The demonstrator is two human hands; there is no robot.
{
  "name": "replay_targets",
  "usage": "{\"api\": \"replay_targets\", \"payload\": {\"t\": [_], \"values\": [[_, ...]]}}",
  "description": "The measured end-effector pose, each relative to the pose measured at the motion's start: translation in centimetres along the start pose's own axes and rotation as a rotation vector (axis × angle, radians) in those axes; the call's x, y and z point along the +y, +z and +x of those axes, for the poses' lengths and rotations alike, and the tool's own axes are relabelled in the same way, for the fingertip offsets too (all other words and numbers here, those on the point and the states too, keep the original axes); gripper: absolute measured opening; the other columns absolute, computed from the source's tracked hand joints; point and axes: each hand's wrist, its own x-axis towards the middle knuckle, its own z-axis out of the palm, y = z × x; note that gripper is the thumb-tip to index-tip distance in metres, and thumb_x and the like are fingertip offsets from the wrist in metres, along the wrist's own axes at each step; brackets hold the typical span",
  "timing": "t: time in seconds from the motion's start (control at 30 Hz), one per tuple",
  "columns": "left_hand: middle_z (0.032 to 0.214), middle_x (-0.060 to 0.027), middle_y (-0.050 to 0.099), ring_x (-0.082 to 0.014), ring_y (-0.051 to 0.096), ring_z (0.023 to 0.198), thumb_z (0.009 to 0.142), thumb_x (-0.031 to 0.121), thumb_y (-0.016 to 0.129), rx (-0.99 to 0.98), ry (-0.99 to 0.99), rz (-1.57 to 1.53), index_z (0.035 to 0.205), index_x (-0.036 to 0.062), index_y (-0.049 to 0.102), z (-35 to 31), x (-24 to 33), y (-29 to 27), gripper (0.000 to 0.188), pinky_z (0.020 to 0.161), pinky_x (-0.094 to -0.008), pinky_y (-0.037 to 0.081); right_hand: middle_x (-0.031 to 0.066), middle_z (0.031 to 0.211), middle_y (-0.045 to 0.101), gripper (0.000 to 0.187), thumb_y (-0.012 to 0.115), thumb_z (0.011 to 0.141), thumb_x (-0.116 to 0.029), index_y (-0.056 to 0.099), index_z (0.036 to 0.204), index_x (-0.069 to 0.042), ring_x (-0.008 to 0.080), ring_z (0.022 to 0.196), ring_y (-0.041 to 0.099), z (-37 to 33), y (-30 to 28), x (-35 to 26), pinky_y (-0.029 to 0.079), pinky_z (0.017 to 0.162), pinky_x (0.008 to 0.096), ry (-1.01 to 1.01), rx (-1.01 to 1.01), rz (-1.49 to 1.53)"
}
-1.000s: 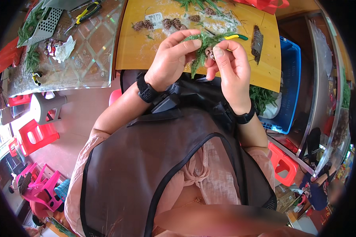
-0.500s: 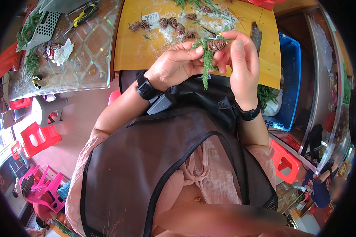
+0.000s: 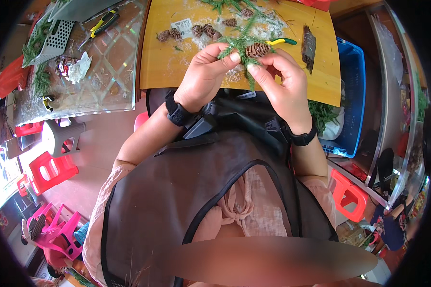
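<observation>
Head view: we're pinching a green sprig (image 3: 242,48) with a pine cone (image 3: 257,49) over the wooden board (image 3: 177,67). Left hand (image 3: 203,76) fingers closing on the sprig, right hand (image 3: 282,79) fingers clamping its stem. More cones (image 3: 203,31) lying on the board.

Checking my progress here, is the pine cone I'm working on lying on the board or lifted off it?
Lifted: both hands pinch the pine cone and green sprigs above the board.

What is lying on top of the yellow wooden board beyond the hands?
On the yellow wooden board: a row of small pine cones, loose green sprigs, whitish dust, and a dark strip. Whatever lies under both hands is covered.
</observation>
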Motion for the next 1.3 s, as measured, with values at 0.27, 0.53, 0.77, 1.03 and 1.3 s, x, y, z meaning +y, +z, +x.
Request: {"api": "replay_targets", "payload": {"t": [0.27,0.53,0.77,1.03,1.3], "values": [[0.113,-0.0052,0.065,-0.0154,0.059,0.105,0.096,0.004,0.057,-0.019,0.125,-0.017,0.114,0.0072,0.063,-0.3,0.2,1.1,0.019,0.095,-0.0333,0.047,0.0007,0.091,0.057,0.022,0.071,0.088,-0.010,0.060,0.103,0.001,0.0078,0.076,0.053,0.5,0.0,1.8,0.042,0.068,0.0208,0.023,0.042,0.190],[0.112,-0.0056,0.065,-0.0168,0.060,0.105,0.098,0.008,0.054,0.012,-0.136,-0.217,0.115,0.0075,0.062,0.2,0.8,0.7,0.019,0.094,-0.0355,0.049,0.0024,0.103,0.060,0.037,0.069,0.088,-0.005,0.053,0.122,-0.001,0.0093,0.090,0.057,0.9,0.1,1.6,0.045,0.078,0.0220,0.314,0.011,0.649],[0.109,-0.0043,0.066,-0.0148,0.061,0.096,0.098,0.011,0.054,0.176,-0.217,-0.170,0.112,0.0057,0.062,0.3,0.3,0.7,0.016,0.081,-0.0323,0.052,0.0034,0.104,0.060,0.038,0.068,0.087,0.001,0.054,0.122,-0.001,0.0091,0.095,0.058,0.6,0.4,1.1,0.048,0.083,0.0226,0.129,0.116,0.573],[0.086,-0.0029,0.061,-0.0109,0.055,0.071,0.097,0.014,0.057,0.300,-0.188,0.213,0.103,0.0014,0.061,0.1,-0.3,0.3,0.015,0.059,-0.0258,0.046,0.0025,0.108,0.059,0.036,0.067,0.087,0.002,0.055,0.122,-0.002,0.0079,0.097,0.056,0.9,0.0,1.6,0.046,0.084,0.0205,0.123,0.098,0.436],[0.079,-0.0019,0.058,-0.0092,0.052,0.066,0.094,0.011,0.059,0.423,-0.111,0.300,0.096,0.0004,0.059,0.1,-0.4,0.6,0.011,0.058,-0.0243,0.043,0.0035,0.122,0.058,0.038,0.064,0.091,-0.006,0.054,0.128,-0.004,0.0117,0.108,0.055,2.0,-1.3,3.0,0.044,0.092,0.0234,0.030,0.125,0.287]]}}
